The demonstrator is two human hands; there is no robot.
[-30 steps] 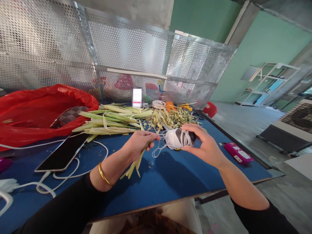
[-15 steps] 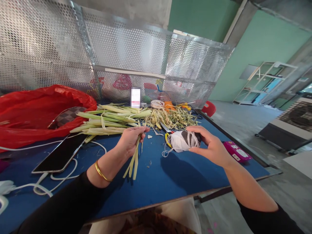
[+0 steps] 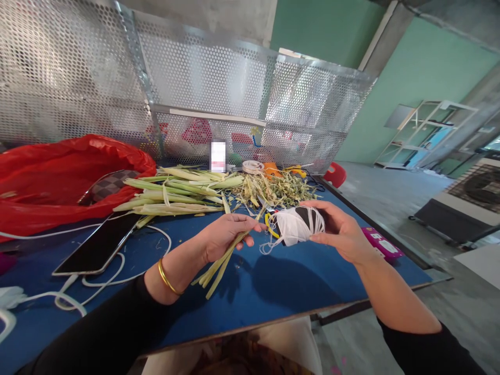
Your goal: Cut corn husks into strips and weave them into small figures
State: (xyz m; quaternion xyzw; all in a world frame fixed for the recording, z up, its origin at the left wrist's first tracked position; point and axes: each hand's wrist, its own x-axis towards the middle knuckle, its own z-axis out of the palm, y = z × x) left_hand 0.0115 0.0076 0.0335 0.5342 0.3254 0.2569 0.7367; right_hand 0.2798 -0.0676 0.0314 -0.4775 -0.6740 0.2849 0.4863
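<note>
My left hand (image 3: 230,235) is closed round a few pale green plant strips (image 3: 219,268), whose long ends hang down to the left over the blue table. In my right hand (image 3: 344,232) is a bundle of white string (image 3: 297,225) wound on something dark; thumb and fingers grip its right end. Loose loops of string dangle from the bundle's left side, near my left fingertips. Behind the bundle, partly hidden, lie yellow-handled scissors (image 3: 270,225). Beyond my left hand is a heap of long green and pale leaf strips (image 3: 175,195).
Shredded dry plant bits (image 3: 277,188) lie at the back. A red plastic bag (image 3: 50,177) and a phone (image 3: 99,245) with white cables are on the left. A purple packet (image 3: 380,244) sits by the right table edge. Perforated metal panels (image 3: 211,78) stand behind.
My left hand has moved right, bringing the plant strips closer to the string bundle and tilting them more. The bundle in my right hand has turned slightly.
</note>
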